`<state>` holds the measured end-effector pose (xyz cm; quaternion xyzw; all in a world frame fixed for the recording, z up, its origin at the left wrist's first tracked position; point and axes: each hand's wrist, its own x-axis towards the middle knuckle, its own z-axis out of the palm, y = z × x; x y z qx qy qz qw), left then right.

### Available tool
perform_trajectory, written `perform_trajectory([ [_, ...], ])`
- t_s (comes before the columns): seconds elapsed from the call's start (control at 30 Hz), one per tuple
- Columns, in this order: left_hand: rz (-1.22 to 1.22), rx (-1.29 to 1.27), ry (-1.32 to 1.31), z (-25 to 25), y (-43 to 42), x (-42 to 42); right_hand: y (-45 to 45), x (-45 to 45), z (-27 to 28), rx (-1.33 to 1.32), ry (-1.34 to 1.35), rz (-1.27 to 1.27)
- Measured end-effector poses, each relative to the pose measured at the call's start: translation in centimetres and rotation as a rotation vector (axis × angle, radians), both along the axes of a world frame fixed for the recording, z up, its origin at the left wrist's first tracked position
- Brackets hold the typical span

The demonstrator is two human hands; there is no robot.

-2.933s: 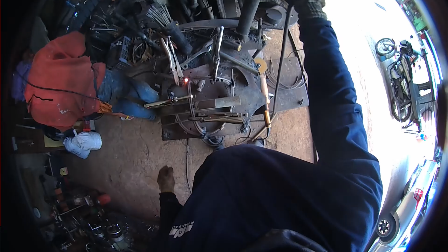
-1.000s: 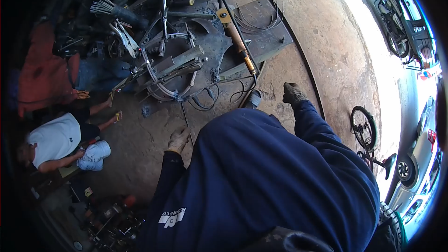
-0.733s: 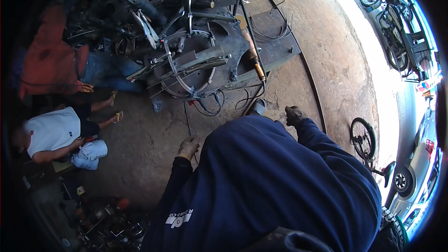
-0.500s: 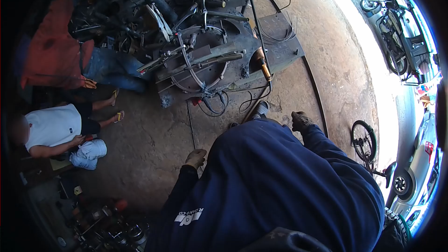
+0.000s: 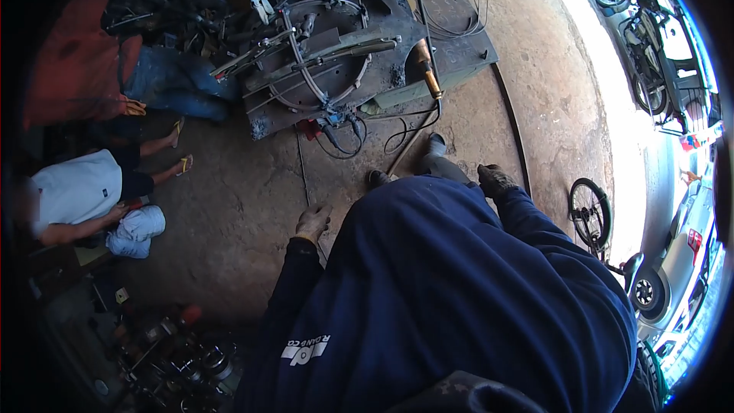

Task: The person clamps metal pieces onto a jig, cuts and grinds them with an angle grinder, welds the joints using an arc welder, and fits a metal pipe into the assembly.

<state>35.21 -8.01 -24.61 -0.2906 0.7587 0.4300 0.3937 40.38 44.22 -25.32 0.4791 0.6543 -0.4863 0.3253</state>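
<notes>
My left hand (image 5: 313,222), in a worn glove, hangs beside my body with its fingers loosely curled and nothing visible in them. My right hand (image 5: 495,180), in a dark glove, is held low on the other side, its fingers folded in; I see nothing in it. Both hands are apart from the metal worktable (image 5: 375,115) ahead. On that table lie a steel ring frame (image 5: 300,69) and long clamps (image 5: 359,47). At its near right edge rests a copper-coloured tool with an orange handle (image 5: 430,80), a cable running from it.
A person in red (image 5: 69,69) stands at the left, near a seated person in a white shirt (image 5: 80,187). Cables (image 5: 511,118) cross the floor. Machine parts (image 5: 180,356) lie at lower left. A bicycle (image 5: 590,214), motorcycle (image 5: 650,53) and car (image 5: 677,268) are at the right.
The worktable and the people sit higher in the view, and more of my legs and boots shows. My left hand has swung forward; my right hand has risen slightly in the view.
</notes>
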Motion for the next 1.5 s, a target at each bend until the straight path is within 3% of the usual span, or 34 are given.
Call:
perform_trajectory([
  [0.2, 0.006, -0.139, -0.060, 1.1, 0.7, 2.0, 5.5, -1.3, -7.8, -0.130, 0.069, 0.052],
  [0.23, -0.029, -0.188, 0.036, -1.1, -0.5, 2.6, 6.3, -2.0, -8.9, -0.152, 0.110, 0.039],
  [0.3, 0.008, -0.310, 0.244, -0.8, -0.2, 2.2, 7.9, -4.0, -7.9, -0.203, 0.116, 0.031],
  [0.4, 0.010, -0.659, 0.756, 8.7, 5.6, -4.1, 11.0, -5.6, -7.5, -0.225, 0.152, -0.091],
  [0.53, -0.104, -0.861, 1.132, 16.1, 9.2, -12.8, 16.5, -7.9, -7.9, -0.278, 0.084, -0.032],
  [0.67, -0.322, -1.022, 1.055, 18.2, 10.8, -18.8, 18.4, -11.7, -6.7, -0.211, 0.082, 0.054],
  [0.73, -0.447, -1.074, 0.820, 17.3, 10.7, -20.2, 18.4, -13.9, -6.2, -0.184, 0.100, 0.075],
  [0.77, -0.476, -1.075, 0.695, 17.6, 11.2, -20.6, 18.3, -14.9, -5.9, -0.230, 0.129, 0.086],
  [0.93, -0.521, -1.168, 0.606, 16.2, 10.9, -21.1, 16.0, -18.7, -3.1, -0.251, 0.170, 0.182],
  [0.97, -0.558, -1.201, 0.546, 16.3, 10.7, -21.2, 15.0, -19.5, -1.4, -0.171, 0.215, 0.315],
  [1.03, -0.590, -1.209, 0.566, 15.9, 9.9, -21.4, 13.9, -21.8, -0.7, -0.123, 0.283, 0.479],
  [1.1, -0.620, -1.217, 0.585, 15.8, 9.4, -21.7, 11.8, -25.2, 2.0, -0.138, 0.444, 0.490],
  [1.17, -0.634, -1.180, 0.528, 16.0, 9.4, -22.0, 10.0, -29.3, 0.6, -0.049, 0.759, 0.426],
  [1.33, -0.750, -1.216, 0.629, 14.6, 7.9, -21.9, 2.8, -38.7, 10.6, 0.028, 1.056, 0.534],
  [1.4, -0.789, -1.221, 0.674, 14.9, 7.4, -21.7, 0.2, -41.4, 13.9, 0.194, 1.219, 0.726],
  [1.5, -0.834, -1.113, 0.808, 16.1, 6.5, -20.6, -2.4, -43.8, 15.5, 0.397, 1.222, 0.952],
])
